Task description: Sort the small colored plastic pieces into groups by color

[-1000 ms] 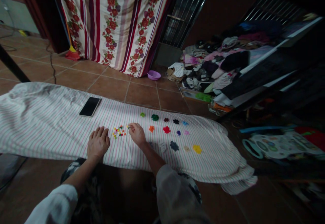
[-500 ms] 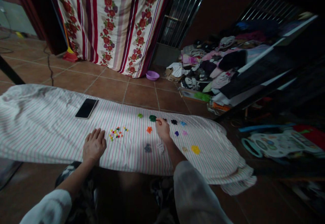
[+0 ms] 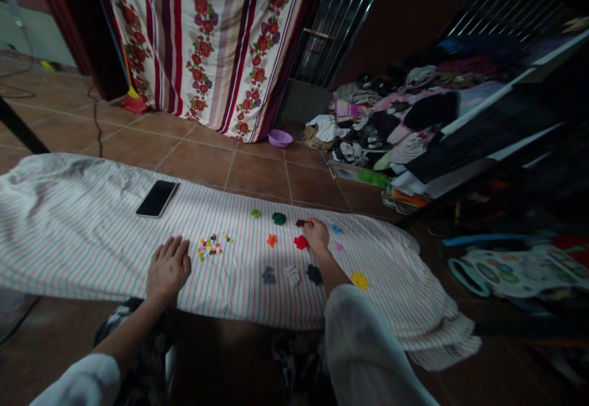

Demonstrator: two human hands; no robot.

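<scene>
My left hand (image 3: 169, 266) lies flat on the striped cloth, fingers stretched out, left of a mixed scatter of tiny coloured pieces (image 3: 212, 245). With its fingertips pinched together, my right hand (image 3: 317, 234) is at the dark brown pile (image 3: 300, 223); whatever is between the fingers is too small to make out. Just below those fingers is a red pile (image 3: 300, 242). Sorted by colour around it are dark green (image 3: 278, 218), light green (image 3: 255, 213), orange (image 3: 272, 240), grey (image 3: 269, 275), white (image 3: 292, 276), black (image 3: 315, 274), light blue (image 3: 337, 229), pink (image 3: 339, 246) and yellow (image 3: 359, 281) piles.
A phone (image 3: 157, 199) with a dark screen lies on the striped cloth (image 3: 92, 228) at the left. Beyond the table's far edge are a purple basin (image 3: 280, 138), a floral curtain (image 3: 225, 50) and a heap of clothes (image 3: 386, 111). A red broom (image 3: 134, 103) stands by the curtain.
My right hand has moved right, from the dark green pile to the dark brown one, uncovering the red and black piles. My left hand stays flat on the cloth.
</scene>
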